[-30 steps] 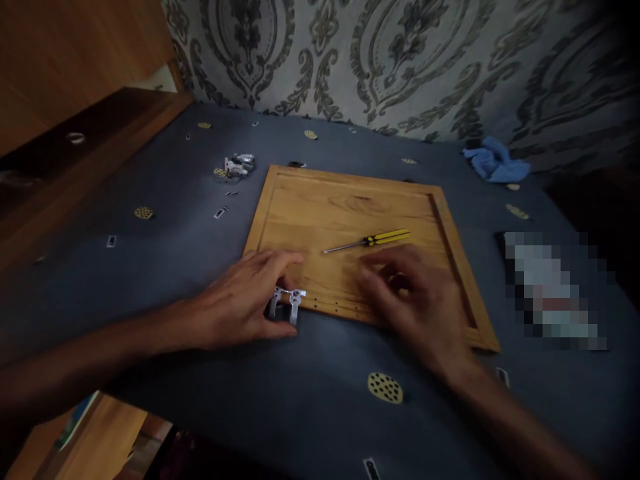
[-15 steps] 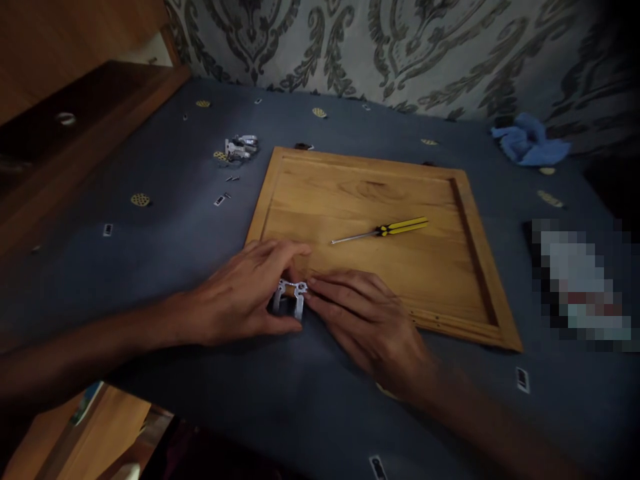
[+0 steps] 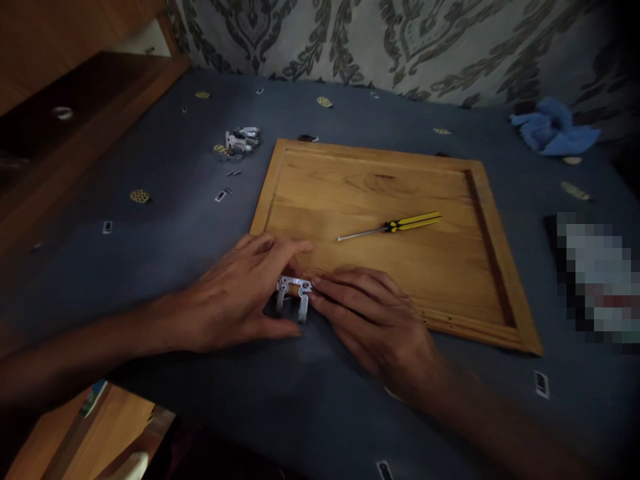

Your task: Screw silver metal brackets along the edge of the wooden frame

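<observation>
A metal cabinet hinge [image 3: 295,288] lies at the near left corner of a framed wooden cabinet door [image 3: 340,207], its two arms sticking out toward me past the door's edge. My left hand [image 3: 235,297] curves around the hinge's left side, thumb and index finger spread wide apart. From the right, the fingertips of my right hand [image 3: 375,310] close together against the hinge. Part of the hinge's left end and the door corner are hidden by my fingers. On the door panel rests a screwdriver [image 3: 395,225] with a yellow and black handle, its tip pointing left.
More metal hinges [image 3: 243,140] are piled on the blue table cover [image 3: 170,267] left of the door, with several small screws [image 3: 233,173] nearby. A blue cloth [image 3: 555,127] sits at the back right. A blurred-out object [image 3: 600,273] lies on the right. Wooden furniture [image 3: 90,127] borders the left.
The view has shifted slightly, so the door, screwdriver and cloth appear farther right. Both hands stay at the hinge with nearly the same pose.
</observation>
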`<state>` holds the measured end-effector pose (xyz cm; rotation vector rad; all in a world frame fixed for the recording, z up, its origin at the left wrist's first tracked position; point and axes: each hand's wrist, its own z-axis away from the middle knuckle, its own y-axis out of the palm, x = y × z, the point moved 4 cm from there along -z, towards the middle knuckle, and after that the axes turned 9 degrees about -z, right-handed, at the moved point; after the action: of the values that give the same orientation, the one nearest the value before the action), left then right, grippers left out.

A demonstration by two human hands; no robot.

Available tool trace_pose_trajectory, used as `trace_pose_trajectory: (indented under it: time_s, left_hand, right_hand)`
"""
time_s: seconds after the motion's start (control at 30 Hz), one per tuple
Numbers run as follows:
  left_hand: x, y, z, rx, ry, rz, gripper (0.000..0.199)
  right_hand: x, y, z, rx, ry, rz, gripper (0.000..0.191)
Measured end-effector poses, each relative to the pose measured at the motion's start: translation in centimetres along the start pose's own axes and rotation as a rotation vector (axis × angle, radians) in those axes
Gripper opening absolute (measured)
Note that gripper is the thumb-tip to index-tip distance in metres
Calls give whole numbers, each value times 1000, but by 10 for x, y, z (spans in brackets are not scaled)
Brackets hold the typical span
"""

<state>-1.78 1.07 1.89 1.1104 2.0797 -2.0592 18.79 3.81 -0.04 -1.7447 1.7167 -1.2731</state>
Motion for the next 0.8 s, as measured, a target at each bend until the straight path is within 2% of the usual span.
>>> trace_pose_trajectory:
  time_s: [0.27, 0.53, 0.8]
  left_hand:
    - [-2, 4, 1, 24, -34, -21, 77]
    - [1, 7, 4, -25, 6, 3, 77]
    - [2, 8, 5, -12, -58, 14, 71]
  right_hand:
    - [0, 0, 0, -5, -13, 10, 24]
    - [1, 1, -1, -16, -6, 24, 28]
    - [-2, 5, 1, -63, -20, 25, 24]
